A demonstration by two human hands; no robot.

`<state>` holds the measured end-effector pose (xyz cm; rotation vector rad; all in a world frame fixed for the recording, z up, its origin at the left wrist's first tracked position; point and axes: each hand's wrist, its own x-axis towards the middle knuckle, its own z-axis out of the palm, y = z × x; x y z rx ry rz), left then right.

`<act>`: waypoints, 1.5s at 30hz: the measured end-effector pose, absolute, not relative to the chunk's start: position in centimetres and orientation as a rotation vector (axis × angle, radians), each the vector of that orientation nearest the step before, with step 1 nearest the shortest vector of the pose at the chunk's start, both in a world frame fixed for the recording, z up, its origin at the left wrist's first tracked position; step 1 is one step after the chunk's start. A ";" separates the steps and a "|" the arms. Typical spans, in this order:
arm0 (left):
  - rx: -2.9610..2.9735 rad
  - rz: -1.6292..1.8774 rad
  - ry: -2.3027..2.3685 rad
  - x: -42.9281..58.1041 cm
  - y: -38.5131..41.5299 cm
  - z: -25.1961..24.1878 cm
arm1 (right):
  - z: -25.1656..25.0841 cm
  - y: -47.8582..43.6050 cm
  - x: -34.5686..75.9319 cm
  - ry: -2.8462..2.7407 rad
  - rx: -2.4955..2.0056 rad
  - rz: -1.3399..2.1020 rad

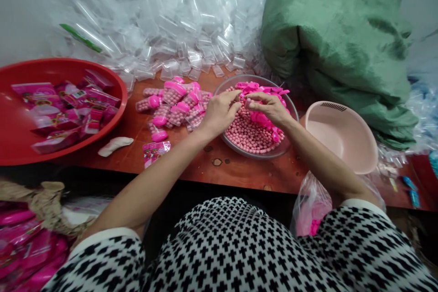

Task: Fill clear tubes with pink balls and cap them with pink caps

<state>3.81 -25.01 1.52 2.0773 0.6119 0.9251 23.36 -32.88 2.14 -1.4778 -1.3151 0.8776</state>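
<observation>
Both hands are over a clear round bowl [255,154] holding many small pink beads [248,135] and bright pink plastic pieces [262,116]. My left hand [221,110] is at the bowl's left side, its fingers bent toward the other hand; what they hold, if anything, cannot be made out. My right hand [267,106] is above the beads with thumb and fingers pinched on something too small to name. Left of the bowl lies a pile of clear containers filled with pink beads [174,96], with pink caps.
A red basin [116,121] with pink packets is at left, near a white object [115,146] and a pink card [150,151]. Clear empty containers [164,13] heap behind. A green sack [335,27] and a beige basin [342,132] stand at right.
</observation>
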 end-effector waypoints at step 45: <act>1.267 0.689 0.434 6.6 -27.2 0.4 | 5.8 -39.5 26.6 -1.440 -1.844 0.588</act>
